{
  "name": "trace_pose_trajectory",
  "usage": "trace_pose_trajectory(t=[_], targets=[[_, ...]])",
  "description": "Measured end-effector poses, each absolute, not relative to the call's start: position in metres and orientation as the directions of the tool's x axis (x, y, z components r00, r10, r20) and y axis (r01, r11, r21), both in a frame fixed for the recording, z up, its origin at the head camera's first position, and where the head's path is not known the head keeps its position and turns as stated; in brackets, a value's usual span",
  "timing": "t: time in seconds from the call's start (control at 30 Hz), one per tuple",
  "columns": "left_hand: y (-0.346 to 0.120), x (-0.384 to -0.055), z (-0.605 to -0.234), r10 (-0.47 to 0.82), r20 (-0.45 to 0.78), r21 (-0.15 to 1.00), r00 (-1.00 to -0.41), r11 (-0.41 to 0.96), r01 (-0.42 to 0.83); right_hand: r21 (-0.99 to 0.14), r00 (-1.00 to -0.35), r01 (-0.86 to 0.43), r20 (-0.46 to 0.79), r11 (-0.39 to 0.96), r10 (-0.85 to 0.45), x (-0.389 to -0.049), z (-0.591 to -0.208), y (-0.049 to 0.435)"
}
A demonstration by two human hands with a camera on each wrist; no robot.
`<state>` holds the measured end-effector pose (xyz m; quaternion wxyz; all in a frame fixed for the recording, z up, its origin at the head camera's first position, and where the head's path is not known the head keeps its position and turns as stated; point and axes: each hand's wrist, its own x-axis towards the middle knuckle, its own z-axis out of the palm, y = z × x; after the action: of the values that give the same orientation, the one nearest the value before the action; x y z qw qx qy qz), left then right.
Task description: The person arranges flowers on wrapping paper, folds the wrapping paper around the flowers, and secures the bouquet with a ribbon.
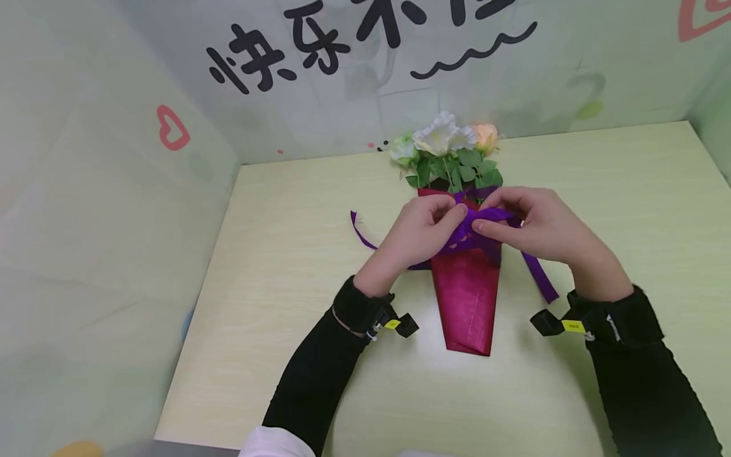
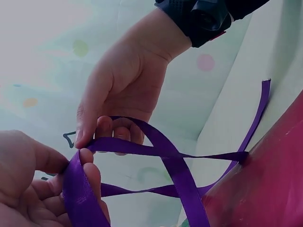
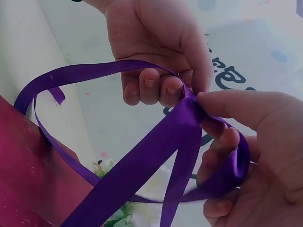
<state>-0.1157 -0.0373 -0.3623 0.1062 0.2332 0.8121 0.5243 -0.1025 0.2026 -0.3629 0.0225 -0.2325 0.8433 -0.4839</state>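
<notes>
A bouquet lies on the table, its dark red wrapping narrowing toward me and its flowers at the far end. Around the wrapping runs a purple ribbon, looped and crossed over the front. My left hand pinches the ribbon between thumb and fingers. Close beside it, my right hand also pinches the ribbon, the fingertips of both hands meeting at one folded spot. In the right wrist view a ribbon loop curves round my right fingers. One loose ribbon end lies out to the left.
The pale wooden table reaches back to a printed backdrop with black lettering and hearts. A white edge shows at the bottom of the head view. Black straps with small cameras sit on both wrists.
</notes>
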Motion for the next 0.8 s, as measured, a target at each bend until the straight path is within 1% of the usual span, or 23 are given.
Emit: trace_pose_trajectory(t=[0.17,0.3,0.37,0.43,0.47,0.53,0.6,0.67,0.8], targets=[[-0.04,-0.116,-0.36,0.469,0.074,0.898,-0.88,0.353,0.264,-0.781,-0.863,-0.466,0.298,0.415,-0.408,-0.1,-0.361,0.199],[-0.042,-0.118,-0.359,0.415,0.053,0.852,-0.908,0.455,0.258,-0.765,-0.848,-0.5,0.338,0.405,-0.408,-0.099,-0.361,0.198],[-0.044,-0.121,-0.361,0.415,0.082,0.816,-0.906,0.494,0.3,-0.766,-0.847,-0.502,0.34,0.402,-0.41,-0.098,-0.36,0.199],[-0.047,-0.125,-0.363,0.476,0.134,0.792,-0.869,0.475,0.382,-0.765,-0.845,-0.505,0.341,0.401,-0.412,-0.098,-0.36,0.199],[-0.048,-0.127,-0.365,0.527,0.156,0.791,-0.835,0.44,0.425,-0.763,-0.842,-0.508,0.344,0.399,-0.415,-0.098,-0.36,0.199],[-0.052,-0.131,-0.367,0.637,0.181,0.792,-0.749,0.357,0.496,-0.757,-0.835,-0.521,0.356,0.395,-0.419,-0.098,-0.36,0.2],[-0.053,-0.133,-0.369,0.723,0.156,0.814,-0.674,0.292,0.502,-0.745,-0.827,-0.537,0.372,0.396,-0.423,-0.098,-0.36,0.201],[-0.053,-0.134,-0.369,0.76,0.099,0.844,-0.642,0.278,0.459,-0.738,-0.823,-0.545,0.378,0.398,-0.424,-0.099,-0.359,0.202],[-0.054,-0.135,-0.368,0.779,0.003,0.882,-0.627,0.294,0.369,-0.737,-0.844,-0.516,0.351,0.435,-0.406,-0.1,-0.357,0.203]])
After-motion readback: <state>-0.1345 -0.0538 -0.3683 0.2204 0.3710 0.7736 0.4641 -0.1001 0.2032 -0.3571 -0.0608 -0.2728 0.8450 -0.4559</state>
